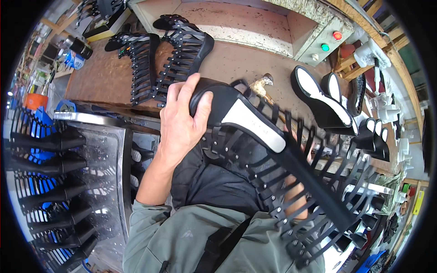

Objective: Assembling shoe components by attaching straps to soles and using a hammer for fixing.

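A black strappy boot [314, 177] with a pale, unsoled bottom lies tilted across my lap, its row of studded straps hanging toward the lower right. My left hand [184, 109] is closed round the rounded end of its foot part, thumb and fingers on either side. Behind the straps, my right hand [293, 134] holds the boot near the middle; the straps and shaft hide most of its fingers. On the bench beyond stand two similar strappy boots [186, 54]. Black wedge soles [321, 102] with white tops lie to the right.
A worn brown bench [98, 79] spans the front, with a crusted hammer [261, 86] on it. A control box [325, 48] with red and green lights stands behind. At left, several black boots [54, 164] line a metal-edged rack [109, 159]. White fittings [382, 98] crowd the right.
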Motion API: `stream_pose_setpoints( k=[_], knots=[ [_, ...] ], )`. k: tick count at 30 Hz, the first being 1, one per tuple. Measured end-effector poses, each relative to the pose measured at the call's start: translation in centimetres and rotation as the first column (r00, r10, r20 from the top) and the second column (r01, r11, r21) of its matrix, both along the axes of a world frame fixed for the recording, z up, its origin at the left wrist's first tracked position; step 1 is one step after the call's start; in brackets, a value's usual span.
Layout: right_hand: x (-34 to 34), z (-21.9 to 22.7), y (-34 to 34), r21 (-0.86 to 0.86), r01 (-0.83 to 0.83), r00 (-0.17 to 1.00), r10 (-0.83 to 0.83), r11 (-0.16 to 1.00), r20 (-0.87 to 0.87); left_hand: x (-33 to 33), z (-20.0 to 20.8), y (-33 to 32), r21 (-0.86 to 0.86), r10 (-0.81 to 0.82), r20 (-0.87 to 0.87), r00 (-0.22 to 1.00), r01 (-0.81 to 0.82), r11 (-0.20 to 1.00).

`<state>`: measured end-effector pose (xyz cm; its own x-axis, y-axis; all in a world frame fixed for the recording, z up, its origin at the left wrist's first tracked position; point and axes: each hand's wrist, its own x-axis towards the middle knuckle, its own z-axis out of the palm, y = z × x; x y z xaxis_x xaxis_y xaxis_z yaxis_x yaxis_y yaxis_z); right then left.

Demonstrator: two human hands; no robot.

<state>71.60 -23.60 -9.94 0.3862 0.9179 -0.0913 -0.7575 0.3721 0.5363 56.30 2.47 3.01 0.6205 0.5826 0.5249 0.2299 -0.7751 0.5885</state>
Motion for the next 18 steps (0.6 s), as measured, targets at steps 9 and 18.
stream_pose_setpoints(
  k=[9,18],
  knots=[
    [-0.8,2.9,3.1,0.450,-0.108,0.754,0.368,0.886,-0.544,-5.7,-1.6,-4.9,-0.096,0.043,-0.087,0.995,-0.051,0.994],
    [2.4,2.2,4.8,0.439,-0.107,0.755,0.360,0.892,-0.548,-8.0,-6.8,-8.9,-0.144,0.035,0.079,0.996,-0.023,0.989]
  ],
)
